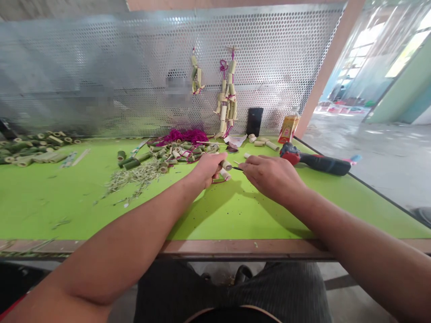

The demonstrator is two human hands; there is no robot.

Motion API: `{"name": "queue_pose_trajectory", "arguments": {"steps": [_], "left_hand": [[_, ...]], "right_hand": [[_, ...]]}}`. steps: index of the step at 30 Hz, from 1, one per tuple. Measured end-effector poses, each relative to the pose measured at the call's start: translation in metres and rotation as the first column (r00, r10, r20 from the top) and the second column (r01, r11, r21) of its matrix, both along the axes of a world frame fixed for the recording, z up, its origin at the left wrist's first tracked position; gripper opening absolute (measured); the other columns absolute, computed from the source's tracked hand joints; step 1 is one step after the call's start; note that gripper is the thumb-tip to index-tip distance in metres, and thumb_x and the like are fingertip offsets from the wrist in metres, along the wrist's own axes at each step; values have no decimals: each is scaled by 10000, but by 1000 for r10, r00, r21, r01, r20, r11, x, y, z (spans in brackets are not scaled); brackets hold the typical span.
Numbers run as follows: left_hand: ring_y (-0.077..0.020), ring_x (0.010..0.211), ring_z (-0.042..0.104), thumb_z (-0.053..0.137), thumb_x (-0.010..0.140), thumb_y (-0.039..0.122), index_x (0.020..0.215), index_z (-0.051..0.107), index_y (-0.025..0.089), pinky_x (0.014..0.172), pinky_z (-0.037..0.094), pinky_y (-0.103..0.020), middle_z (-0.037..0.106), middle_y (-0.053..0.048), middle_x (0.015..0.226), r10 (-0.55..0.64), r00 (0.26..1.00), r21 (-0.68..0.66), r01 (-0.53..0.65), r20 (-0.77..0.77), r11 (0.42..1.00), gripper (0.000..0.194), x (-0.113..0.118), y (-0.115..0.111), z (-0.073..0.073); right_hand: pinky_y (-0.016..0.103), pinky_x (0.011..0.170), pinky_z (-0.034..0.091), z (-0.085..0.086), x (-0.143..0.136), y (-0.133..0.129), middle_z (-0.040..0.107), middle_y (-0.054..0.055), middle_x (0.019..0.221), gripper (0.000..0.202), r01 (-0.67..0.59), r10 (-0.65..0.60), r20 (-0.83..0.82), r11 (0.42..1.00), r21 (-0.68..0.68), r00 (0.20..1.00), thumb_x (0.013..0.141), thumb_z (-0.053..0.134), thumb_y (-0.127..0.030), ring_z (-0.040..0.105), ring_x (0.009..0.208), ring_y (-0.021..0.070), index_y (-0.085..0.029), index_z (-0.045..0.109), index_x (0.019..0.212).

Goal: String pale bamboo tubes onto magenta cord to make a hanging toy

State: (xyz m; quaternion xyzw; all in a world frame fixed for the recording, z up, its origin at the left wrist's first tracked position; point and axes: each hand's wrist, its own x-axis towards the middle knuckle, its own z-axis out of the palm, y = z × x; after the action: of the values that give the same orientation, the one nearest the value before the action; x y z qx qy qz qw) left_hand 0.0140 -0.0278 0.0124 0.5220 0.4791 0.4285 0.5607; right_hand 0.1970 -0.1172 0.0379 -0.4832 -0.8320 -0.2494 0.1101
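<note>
The left hand [210, 168] has its fingers closed around a short bamboo tube [226, 165] over the middle of the green counter [215, 220]. The tube's open end points right, maybe so the other hand can get at it. A second tube [225, 174] is just under it; I cannot tell if the fingers grip that one too. The right hand [271, 175] pinches a thin dark stick [237, 168], its tip near the tube's end, likely to keep it easy to aim. To the left lie bamboo bits [164, 167] and purple string [183, 136], close enough to grab. The drill [323, 164] lies on the right, perhaps to keep it out of the way.
</note>
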Motion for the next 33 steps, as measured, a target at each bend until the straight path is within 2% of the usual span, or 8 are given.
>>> {"name": "queue_pose_trajectory", "arguments": {"steps": [7,10,14,18,24,30,33], "left_hand": [[-60,339,245,628,872,325,622,498,188,341,188,-219,351,68,409,-14,999,28,15,-40,999,313,-3,1,2],[-59,327,269,661,848,347,600,521,184,330,179,-226,418,44,425,1,994,111,11,-106,994,328,-4,4,-3],[-55,310,273,712,817,375,559,544,177,325,165,-227,415,37,400,8,993,192,15,-119,981,366,-6,9,-8],[-56,306,286,714,822,353,573,562,172,319,186,-224,454,24,411,-4,998,137,14,-70,990,343,-8,10,-6],[-53,296,249,687,844,337,592,526,182,325,174,-221,373,57,385,9,999,61,-7,-32,998,337,-7,6,0],[-55,303,242,671,847,335,588,486,192,317,176,-222,354,67,392,6,999,42,-4,-44,999,349,-4,5,-3],[-51,301,250,686,836,329,587,497,187,314,182,-224,404,54,406,-1,1000,48,3,-30,999,343,-2,6,-6]], "right_hand": [[317,578,273,5,0,-1,738,42,979,330,-43,44,28,998,-37,999,1027,419,-222,618,807,179,-232,730,1136],[325,595,279,7,0,-1,728,38,935,293,-59,63,74,997,-53,995,1000,450,-173,611,780,177,-220,737,1031],[327,619,299,8,1,0,730,38,953,261,-75,82,100,995,-72,992,983,477,-155,616,782,174,-221,728,964],[328,624,315,7,2,-1,736,46,961,282,-50,54,68,997,-58,996,999,458,-188,622,804,182,-220,739,1002],[328,641,345,5,2,-1,745,60,1031,332,-52,52,4,999,17,999,1016,437,-221,624,825,193,-228,745,1141],[319,631,338,2,1,0,744,58,1020,340,-30,30,-1,999,14,1000,1019,434,-234,614,806,187,-235,735,1177],[321,628,337,1,0,0,739,58,1017,333,-29,29,14,999,16,999,1018,438,-233,610,798,188,-233,735,1168]]}}
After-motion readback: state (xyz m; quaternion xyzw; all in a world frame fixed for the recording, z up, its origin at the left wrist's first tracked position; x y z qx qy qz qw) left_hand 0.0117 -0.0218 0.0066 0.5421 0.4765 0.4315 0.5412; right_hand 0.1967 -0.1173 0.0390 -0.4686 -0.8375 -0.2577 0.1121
